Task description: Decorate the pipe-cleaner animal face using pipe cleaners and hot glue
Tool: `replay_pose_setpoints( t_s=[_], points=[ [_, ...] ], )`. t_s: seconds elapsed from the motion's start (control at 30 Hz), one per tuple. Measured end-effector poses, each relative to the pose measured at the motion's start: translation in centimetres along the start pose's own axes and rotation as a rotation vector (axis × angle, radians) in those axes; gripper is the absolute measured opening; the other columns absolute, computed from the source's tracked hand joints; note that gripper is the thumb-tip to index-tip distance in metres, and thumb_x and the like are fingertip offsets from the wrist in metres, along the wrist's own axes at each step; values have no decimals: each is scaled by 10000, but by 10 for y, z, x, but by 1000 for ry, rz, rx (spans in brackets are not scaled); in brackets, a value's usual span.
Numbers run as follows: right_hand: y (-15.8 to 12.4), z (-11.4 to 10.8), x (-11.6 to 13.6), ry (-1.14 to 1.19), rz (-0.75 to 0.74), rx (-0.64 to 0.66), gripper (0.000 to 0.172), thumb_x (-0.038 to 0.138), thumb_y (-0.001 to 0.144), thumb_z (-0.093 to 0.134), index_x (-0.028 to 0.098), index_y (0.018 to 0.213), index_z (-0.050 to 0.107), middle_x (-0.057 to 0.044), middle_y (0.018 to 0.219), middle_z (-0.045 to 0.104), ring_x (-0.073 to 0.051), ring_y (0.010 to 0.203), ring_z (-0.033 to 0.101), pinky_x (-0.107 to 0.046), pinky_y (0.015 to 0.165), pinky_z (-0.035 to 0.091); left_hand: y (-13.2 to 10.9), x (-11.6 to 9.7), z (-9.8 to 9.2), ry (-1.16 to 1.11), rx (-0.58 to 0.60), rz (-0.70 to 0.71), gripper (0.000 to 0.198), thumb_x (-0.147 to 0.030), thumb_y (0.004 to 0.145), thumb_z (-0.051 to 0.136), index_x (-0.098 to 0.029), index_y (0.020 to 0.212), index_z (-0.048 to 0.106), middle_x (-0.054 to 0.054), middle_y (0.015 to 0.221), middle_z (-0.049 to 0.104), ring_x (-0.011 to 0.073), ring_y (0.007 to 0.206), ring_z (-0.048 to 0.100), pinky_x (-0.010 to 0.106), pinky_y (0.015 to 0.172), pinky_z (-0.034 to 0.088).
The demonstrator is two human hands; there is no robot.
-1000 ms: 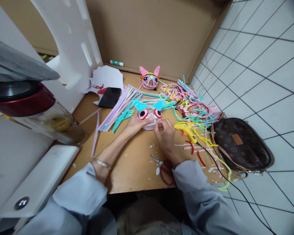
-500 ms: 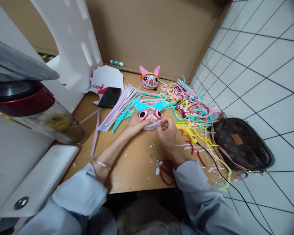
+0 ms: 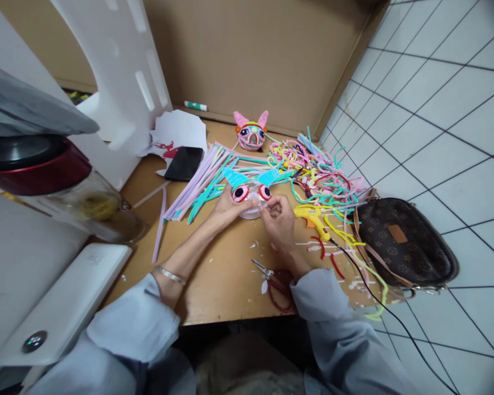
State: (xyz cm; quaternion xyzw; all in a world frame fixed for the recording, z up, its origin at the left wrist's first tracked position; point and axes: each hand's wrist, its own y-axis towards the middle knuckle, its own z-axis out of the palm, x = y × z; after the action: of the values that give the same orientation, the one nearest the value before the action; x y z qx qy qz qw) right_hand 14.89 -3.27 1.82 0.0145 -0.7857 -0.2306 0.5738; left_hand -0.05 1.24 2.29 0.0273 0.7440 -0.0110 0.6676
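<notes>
gripping figure (image 3: 252, 190): left hand (image 3: 227, 210) | scissors (image 3: 269, 272) near table edge (image 3: 214, 320) | forearms (image 3: 194, 248) apart

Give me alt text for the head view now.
The left hand holds a blue-eared toy head; the right hand, fingers bent, is at its lower front. Behind it sits a pink-eared toy head; colored strips, scissors and a yellow glue gun lie nearby.
</notes>
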Motion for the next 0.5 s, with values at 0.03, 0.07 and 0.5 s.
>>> replay_pose_setpoints(
  t_s=[0.03, 0.07, 0.5],
  points=[
    [1, 0, 0, 37, 30, 7, 245, 370, 733, 681, 238, 801, 486, 45, 725, 527, -109, 629, 502, -242, 574, 409, 0, -1, 0, 9, 0, -5, 721, -516, 543, 831, -178, 1105, 530, 83, 1085, 689, 284, 1002, 654, 457, 961, 502],
    [1, 0, 1, 82, 62, 12, 265, 379, 719, 693, 236, 797, 484, 51, 715, 524, -101, 609, 493, -239, 564, 402, 0, -1, 0, 21, -4, -11, 718, -520, 540, 832, -178, 1095, 531, 83, 1080, 687, 285, 997, 654, 456, 950, 507],
    [10, 0, -6, 343, 252, 17, 459, 449, 545, 853, 227, 744, 504, 80, 607, 538, -91, 568, 501, -238, 572, 414, 2, 1, -3, 21, 75, 85, 785, -635, 556, 809, -172, 1137, 558, 115, 1145, 676, 312, 1085, 631, 469, 986, 500]
  ],
)
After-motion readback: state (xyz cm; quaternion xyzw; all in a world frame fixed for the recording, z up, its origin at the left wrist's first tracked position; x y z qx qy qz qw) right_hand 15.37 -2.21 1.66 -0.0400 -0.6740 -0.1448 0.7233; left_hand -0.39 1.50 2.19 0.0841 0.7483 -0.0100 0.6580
